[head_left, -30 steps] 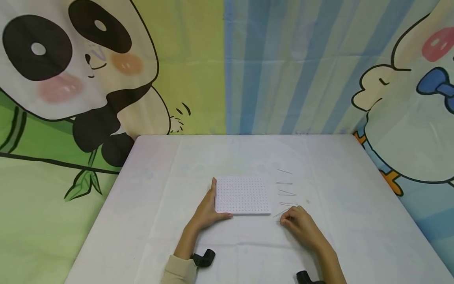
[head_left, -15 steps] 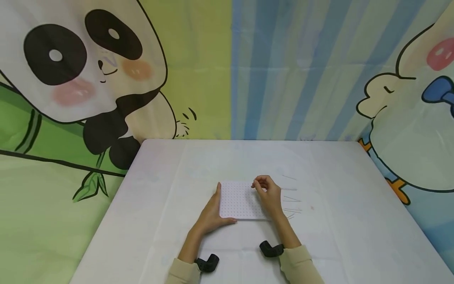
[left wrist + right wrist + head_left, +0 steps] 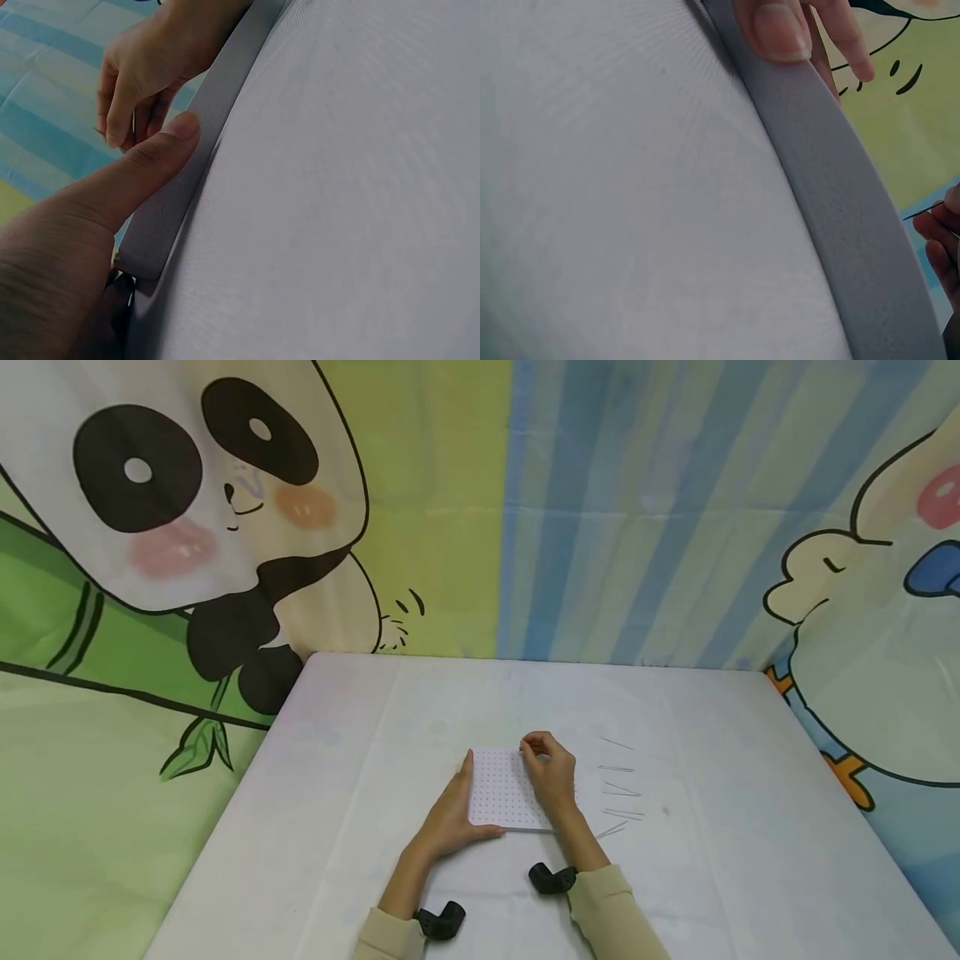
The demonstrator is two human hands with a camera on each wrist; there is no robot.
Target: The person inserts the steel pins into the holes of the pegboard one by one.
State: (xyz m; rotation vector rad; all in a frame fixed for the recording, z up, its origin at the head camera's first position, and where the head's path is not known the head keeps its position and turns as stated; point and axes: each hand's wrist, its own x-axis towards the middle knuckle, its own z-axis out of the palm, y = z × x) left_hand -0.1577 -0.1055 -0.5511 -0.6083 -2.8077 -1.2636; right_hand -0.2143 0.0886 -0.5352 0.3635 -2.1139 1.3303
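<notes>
A white board dotted with rows of small holes lies flat on the table. My left hand holds its front left corner, fingers along the left side and thumb against the front edge. Over the board's far part, my right hand pinches a thin needle between thumb and fingertips; its pointed end sticks out in the right wrist view. The right hand and forearm hide much of the board's right side. In the left wrist view the board's thick side lies under the left thumb.
Right of the board, several more thin needles lie on the white-covered table in a loose column. Black wrist cameras sit on both wrists. A printed cartoon backdrop stands behind the table.
My right hand has left the needles at the right with one pinched and moved up and left over the board. The left hand keeps its hold. The head view has shifted slightly.
</notes>
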